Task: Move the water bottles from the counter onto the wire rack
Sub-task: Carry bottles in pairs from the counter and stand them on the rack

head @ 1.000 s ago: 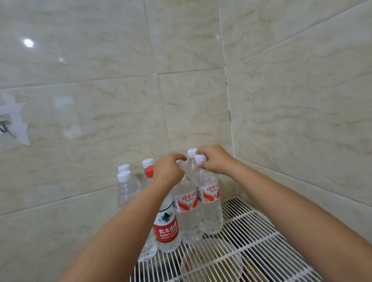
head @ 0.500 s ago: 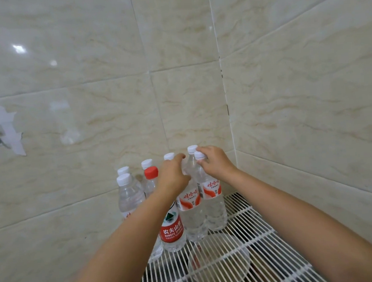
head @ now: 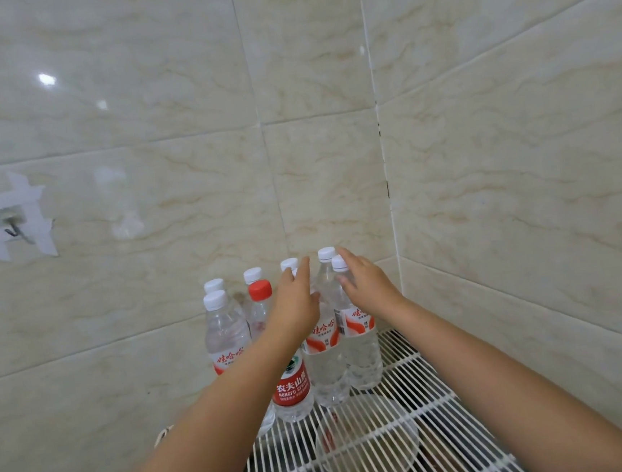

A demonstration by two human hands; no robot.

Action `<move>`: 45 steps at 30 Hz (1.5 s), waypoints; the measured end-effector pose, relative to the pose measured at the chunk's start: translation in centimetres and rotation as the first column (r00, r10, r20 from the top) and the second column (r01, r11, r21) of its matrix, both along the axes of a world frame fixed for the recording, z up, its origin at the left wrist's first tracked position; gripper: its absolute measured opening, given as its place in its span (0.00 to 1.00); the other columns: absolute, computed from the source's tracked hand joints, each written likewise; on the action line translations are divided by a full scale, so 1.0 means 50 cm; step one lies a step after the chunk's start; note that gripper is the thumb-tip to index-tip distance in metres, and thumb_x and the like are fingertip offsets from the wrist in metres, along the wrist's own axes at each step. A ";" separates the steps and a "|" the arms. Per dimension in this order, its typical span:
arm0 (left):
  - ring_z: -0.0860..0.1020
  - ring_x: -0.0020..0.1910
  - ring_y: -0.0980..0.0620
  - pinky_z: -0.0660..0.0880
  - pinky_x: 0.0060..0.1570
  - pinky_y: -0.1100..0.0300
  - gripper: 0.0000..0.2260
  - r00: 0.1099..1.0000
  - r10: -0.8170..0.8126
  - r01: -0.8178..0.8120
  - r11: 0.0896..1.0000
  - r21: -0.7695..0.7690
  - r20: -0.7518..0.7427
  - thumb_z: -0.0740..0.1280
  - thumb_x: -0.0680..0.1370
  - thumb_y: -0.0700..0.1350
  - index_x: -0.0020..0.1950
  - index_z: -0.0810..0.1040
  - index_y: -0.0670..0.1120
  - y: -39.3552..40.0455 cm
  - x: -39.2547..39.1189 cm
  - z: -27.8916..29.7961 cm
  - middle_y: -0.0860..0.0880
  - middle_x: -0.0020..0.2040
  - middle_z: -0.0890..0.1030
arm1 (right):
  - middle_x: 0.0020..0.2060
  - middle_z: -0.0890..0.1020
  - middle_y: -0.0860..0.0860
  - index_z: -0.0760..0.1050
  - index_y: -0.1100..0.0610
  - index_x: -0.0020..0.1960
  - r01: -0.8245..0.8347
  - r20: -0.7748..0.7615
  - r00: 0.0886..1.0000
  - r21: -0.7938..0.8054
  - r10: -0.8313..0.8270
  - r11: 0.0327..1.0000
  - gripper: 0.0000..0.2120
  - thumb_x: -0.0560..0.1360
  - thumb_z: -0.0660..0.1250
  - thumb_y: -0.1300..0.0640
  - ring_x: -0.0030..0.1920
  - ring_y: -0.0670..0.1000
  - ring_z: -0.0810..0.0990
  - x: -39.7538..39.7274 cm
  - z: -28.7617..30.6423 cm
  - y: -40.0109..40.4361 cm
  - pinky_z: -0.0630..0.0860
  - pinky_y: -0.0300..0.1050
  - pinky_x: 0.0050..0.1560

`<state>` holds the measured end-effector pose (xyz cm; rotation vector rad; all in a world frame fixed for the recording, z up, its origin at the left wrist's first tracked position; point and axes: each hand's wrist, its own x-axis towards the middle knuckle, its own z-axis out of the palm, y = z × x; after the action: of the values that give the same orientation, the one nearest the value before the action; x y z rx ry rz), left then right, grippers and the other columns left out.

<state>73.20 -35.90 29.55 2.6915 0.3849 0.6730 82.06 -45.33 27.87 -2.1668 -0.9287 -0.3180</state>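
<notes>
Several clear water bottles stand upright in the back corner of the white wire rack (head: 420,384). One has a red cap and red label (head: 291,386); the others have white caps, such as the left one (head: 224,333) and the two at the right (head: 360,348). My left hand (head: 295,302) hovers with its fingers spread beside the neck of a white-capped bottle (head: 324,359). My right hand (head: 366,287) rests open against the shoulder of the rightmost bottle, fingers extended. Neither hand is closed around a bottle.
Tiled walls meet in a corner just behind and to the right of the bottles. A round clear bowl (head: 370,452) lies under the rack wires in front of the bottles. A taped hook (head: 13,230) is stuck to the left wall.
Both hands have let go of the bottle caps they were gripping and have opened, with fingers now spread. The bottles stay standing on the rack.
</notes>
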 end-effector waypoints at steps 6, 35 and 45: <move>0.65 0.69 0.45 0.68 0.63 0.53 0.20 0.989 0.114 -0.132 0.965 0.228 0.090 0.56 0.79 0.37 0.72 0.62 0.44 0.017 -0.071 0.005 0.44 0.71 0.65 | 0.73 0.58 0.60 0.57 0.60 0.73 0.087 0.275 0.958 -0.021 -0.078 0.996 0.25 0.77 0.58 0.61 0.74 0.59 0.55 -0.056 -0.014 -0.024 0.53 0.50 0.74; 0.65 0.68 0.42 0.65 0.65 0.51 0.19 0.056 0.916 -0.956 0.163 0.242 -0.397 0.56 0.79 0.45 0.70 0.65 0.46 0.159 -1.488 -0.374 0.45 0.69 0.68 | 0.70 0.66 0.56 0.63 0.58 0.70 -0.832 0.081 0.357 -0.426 0.931 0.356 0.25 0.77 0.59 0.47 0.69 0.57 0.65 -1.370 -0.329 0.438 0.64 0.50 0.66; 0.63 0.69 0.42 0.64 0.65 0.51 0.17 -0.029 0.840 -0.982 0.078 0.174 -0.541 0.56 0.79 0.44 0.68 0.67 0.45 0.286 -1.824 -0.489 0.44 0.69 0.67 | 0.69 0.67 0.56 0.63 0.59 0.69 -0.832 -0.085 0.320 -0.502 0.943 0.237 0.24 0.77 0.60 0.49 0.67 0.57 0.67 -1.688 -0.461 0.596 0.66 0.49 0.63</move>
<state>-18.01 -21.63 5.09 1.8248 2.4395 0.0136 -2.33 -15.53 4.80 -1.5316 -2.4502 0.2962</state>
